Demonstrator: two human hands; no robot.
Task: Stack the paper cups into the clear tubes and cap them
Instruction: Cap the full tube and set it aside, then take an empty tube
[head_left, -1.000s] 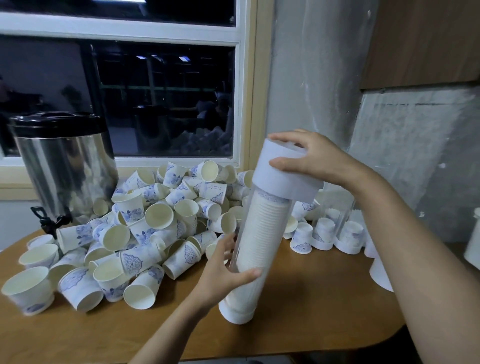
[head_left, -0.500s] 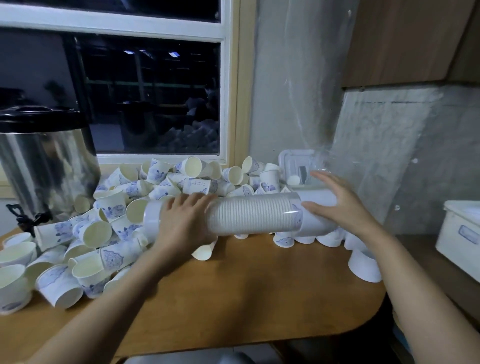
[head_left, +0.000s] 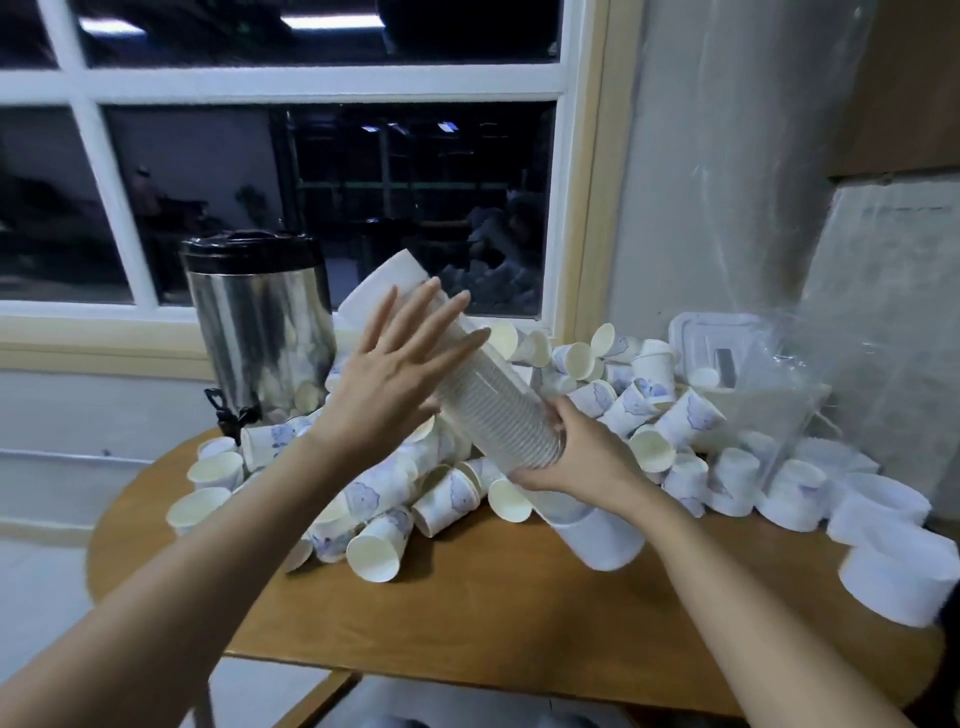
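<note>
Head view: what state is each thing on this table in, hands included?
clear tube: tilted, packed with stacked cups, capped at both ends.
left hand: open, fingers straight, flat against the tube.
right hand: grips the tube near its lower end.
loose cups: heaped on the table, most on their sides.
steel urn: upright, black lid on.
spare caps: resting on the table at right.

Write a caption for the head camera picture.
Right hand grips and open left hand touches a tilted clear plastic tube full of stacked white paper cups, over loose cups.
</note>
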